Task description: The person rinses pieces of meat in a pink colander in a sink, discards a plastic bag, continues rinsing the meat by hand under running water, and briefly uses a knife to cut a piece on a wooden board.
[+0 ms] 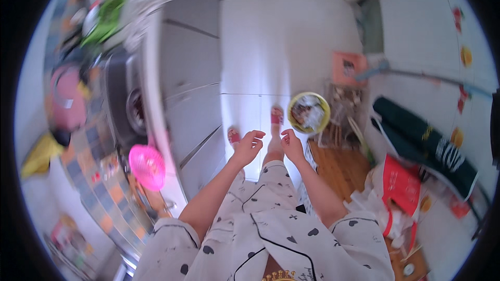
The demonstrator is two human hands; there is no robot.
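Observation:
Both hands hang in front of my body, above the tiled floor (254,58), with nothing in them. My left hand (248,149) has its fingers loosely bent and apart. A short gap separates it from my right hand (291,146), whose fingers are also loosely curled and apart. Just beyond the right hand stands a yellow waste bin (327,116) holding crumpled clear plastic and dark scraps. A red-patterned slipper (277,115) on one foot is beside the bin; the other slipper (233,135) shows near the left hand.
On the left runs a counter with grey cabinet fronts (191,58), a gas stove (122,97) and a bright pink plastic basket (147,167). To the right are a pink box (349,68), a wooden surface (340,168), a red bag (400,183) and a dark green bag (425,144) against the wall.

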